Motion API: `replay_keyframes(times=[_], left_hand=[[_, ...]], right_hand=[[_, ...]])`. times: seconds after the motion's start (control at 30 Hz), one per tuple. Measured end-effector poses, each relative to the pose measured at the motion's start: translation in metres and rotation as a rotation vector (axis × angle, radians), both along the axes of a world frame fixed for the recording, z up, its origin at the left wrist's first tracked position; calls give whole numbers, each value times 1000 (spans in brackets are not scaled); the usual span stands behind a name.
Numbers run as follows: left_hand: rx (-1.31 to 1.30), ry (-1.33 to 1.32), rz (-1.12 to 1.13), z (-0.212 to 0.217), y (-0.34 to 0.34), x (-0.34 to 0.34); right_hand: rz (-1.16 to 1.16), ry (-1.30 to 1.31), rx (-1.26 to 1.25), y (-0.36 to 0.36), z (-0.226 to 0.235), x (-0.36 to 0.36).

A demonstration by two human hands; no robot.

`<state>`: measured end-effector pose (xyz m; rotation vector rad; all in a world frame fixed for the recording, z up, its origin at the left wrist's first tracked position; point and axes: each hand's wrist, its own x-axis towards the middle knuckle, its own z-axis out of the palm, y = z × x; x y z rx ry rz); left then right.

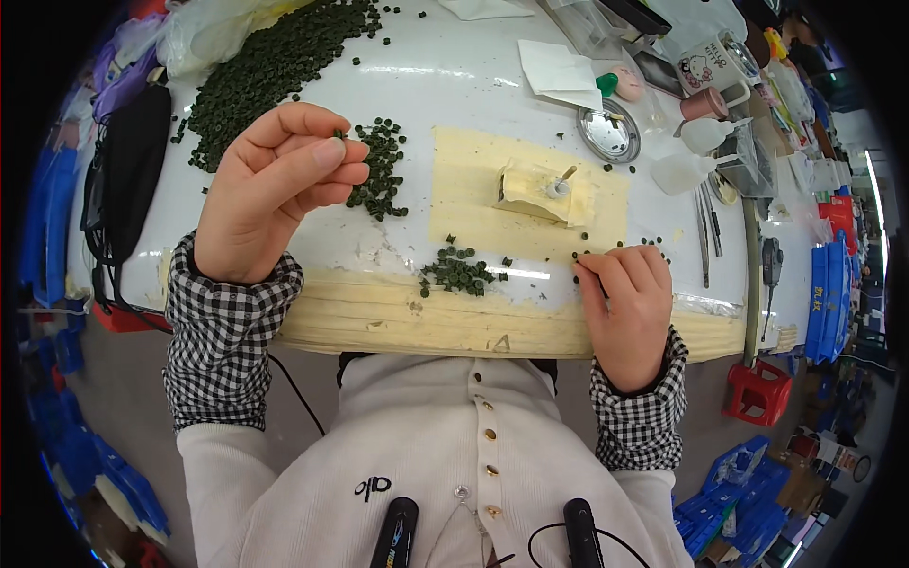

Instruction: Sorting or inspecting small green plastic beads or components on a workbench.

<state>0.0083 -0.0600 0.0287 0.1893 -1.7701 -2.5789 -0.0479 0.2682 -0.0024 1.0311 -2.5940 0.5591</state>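
Between the thumb and forefinger of my left hand [275, 185], raised over the table's left side, is a small dark green ring-like part [339, 134]. My right hand [625, 298] rests near the front edge, its thumb and forefinger pinched beside some scattered green parts; a small dark piece [579, 268] shows at the fingertips. A small pile of the same parts [456, 272] lies between my hands, and another pile [381, 170] sits just right of my left hand. Ahead of my right hand, a tape-covered block [544, 194] with an upright pin [568, 173] stands on a yellow taped patch [454, 189].
A large heap of green parts [275, 71] covers the back left, beside a black face mask [128, 180]. Toward the right are a round metal dish [609, 133], white squeeze bottles [677, 173], tweezers [703, 237] and a mug [710, 71]. Yellow tape [398, 312] covers the front edge.
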Motion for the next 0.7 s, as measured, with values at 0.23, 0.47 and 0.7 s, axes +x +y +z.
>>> replay_keyframes(times=[0.23,0.47,0.7], left_hand=[[169,-190,-91,-12,27,-1],[-18,-107,-496,14,73,-20],[112,54,-494,12,74,-50]], right_hand=[[32,-110,-142,-2,9,-2],[198,-161,-260,-12,45,-8],[309,-6,-334,-40,76,-30]])
